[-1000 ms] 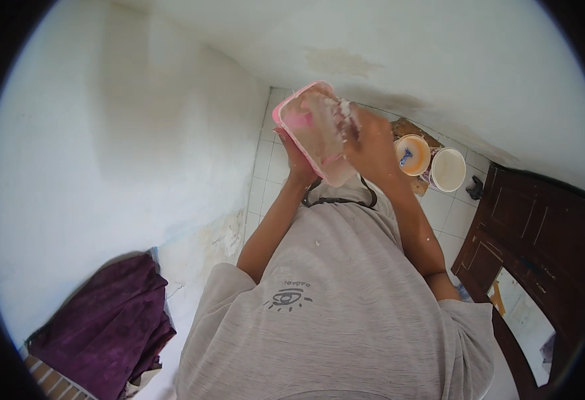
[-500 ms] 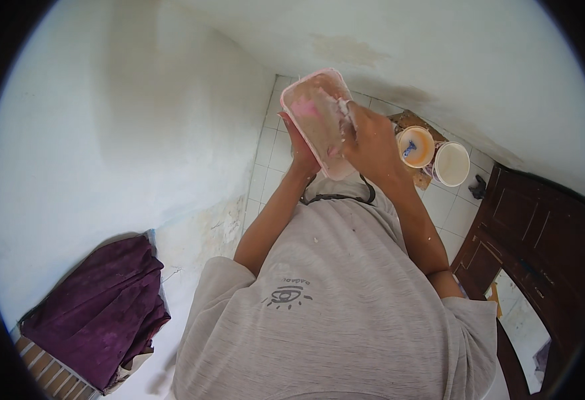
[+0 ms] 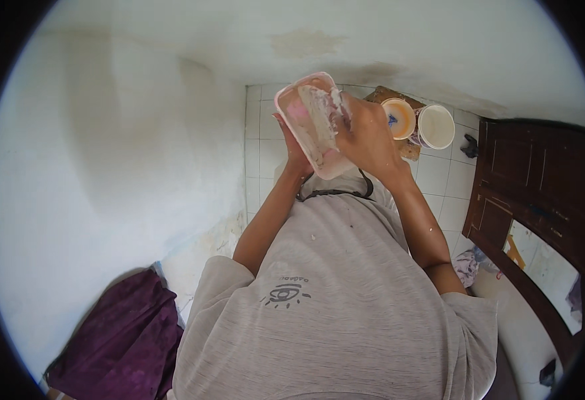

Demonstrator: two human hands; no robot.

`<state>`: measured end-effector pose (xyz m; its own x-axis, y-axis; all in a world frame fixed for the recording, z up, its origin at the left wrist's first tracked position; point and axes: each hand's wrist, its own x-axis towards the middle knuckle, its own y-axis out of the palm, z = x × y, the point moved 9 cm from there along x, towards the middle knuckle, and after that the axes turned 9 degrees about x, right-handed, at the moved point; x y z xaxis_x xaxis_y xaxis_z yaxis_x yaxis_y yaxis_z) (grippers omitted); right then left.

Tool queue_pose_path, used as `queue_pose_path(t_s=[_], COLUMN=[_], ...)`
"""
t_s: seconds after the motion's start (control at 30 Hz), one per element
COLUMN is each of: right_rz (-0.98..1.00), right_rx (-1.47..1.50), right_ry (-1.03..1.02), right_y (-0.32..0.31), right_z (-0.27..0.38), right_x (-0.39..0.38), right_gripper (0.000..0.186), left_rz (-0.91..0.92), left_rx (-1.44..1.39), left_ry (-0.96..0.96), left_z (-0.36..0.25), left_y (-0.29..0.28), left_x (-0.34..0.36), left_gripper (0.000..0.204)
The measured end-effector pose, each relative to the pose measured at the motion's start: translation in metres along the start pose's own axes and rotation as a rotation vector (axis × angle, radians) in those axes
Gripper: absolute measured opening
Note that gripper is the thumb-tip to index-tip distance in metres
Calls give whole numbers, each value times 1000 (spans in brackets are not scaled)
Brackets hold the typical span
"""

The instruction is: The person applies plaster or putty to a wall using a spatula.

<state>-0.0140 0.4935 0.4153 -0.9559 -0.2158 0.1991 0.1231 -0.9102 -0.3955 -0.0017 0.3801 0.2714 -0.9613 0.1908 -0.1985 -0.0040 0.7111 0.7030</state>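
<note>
A pink plastic tub (image 3: 330, 167) is held out in front of the person's chest, tilted, its open mouth facing back toward the body. The fingers (image 3: 281, 123) of the left hand (image 3: 295, 152) are wrapped around its left side from below, gripping it. The fingers of the right hand (image 3: 370, 137) are closed around a broad scraper (image 3: 319, 113) at the tub's right side; its handle is mostly hidden by the hand. The flat blade lies across the tub's opening, smeared with whitish paste (image 3: 336, 107), thick and ragged along the edge nearest the right hand. Whether the blade touches the inside of the tub cannot be told.

Below the arms, the person wears a grey T-shirt (image 3: 332, 293) with a dark eye drawing and a few pale crumbs on it. Beyond the right hand, an orange-stained bucket (image 3: 406, 125) with something blue inside stands just beside a white bucket (image 3: 439, 127), by a brown board (image 3: 409, 150) on the white tiled floor (image 3: 266, 157). A small black object (image 3: 469, 146) lies near them. Farther right is dark brown panelled furniture (image 3: 512, 163); at lower left, a purple cloth (image 3: 122, 340) hangs beside the pale wall (image 3: 152, 173).
</note>
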Motion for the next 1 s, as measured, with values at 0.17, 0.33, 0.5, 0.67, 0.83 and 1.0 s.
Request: queue_pose_path(t_s=[0.17,0.33,0.5,0.67,0.83,1.0], right_rz=[107,70,42,-51,-210,-113], right_rx=[-270,-227,-214,-257,-248,-340], right_ry=[-120,28,42,86,117,102], right_y=[48,50,55,52,37,64], right_z=[9,-2,17,48,64,24], right_x=[-18,-22,-32,-47,-63,-74], right_gripper=[19,29,28,18,17,18], left_rz=[-28,45,129,130,480,179], left_rx=[183,-93,-39,-87,-797,-80], left_ry=[-79,-247,-158,-242,-284,-269], left_z=[7,19,11,10,15,33], left_y=[0,-6,-4,7,8,-11], left_x=[-4,-11,-14,-32,-49,-53], left_gripper=[98,96,97,100,90,92])
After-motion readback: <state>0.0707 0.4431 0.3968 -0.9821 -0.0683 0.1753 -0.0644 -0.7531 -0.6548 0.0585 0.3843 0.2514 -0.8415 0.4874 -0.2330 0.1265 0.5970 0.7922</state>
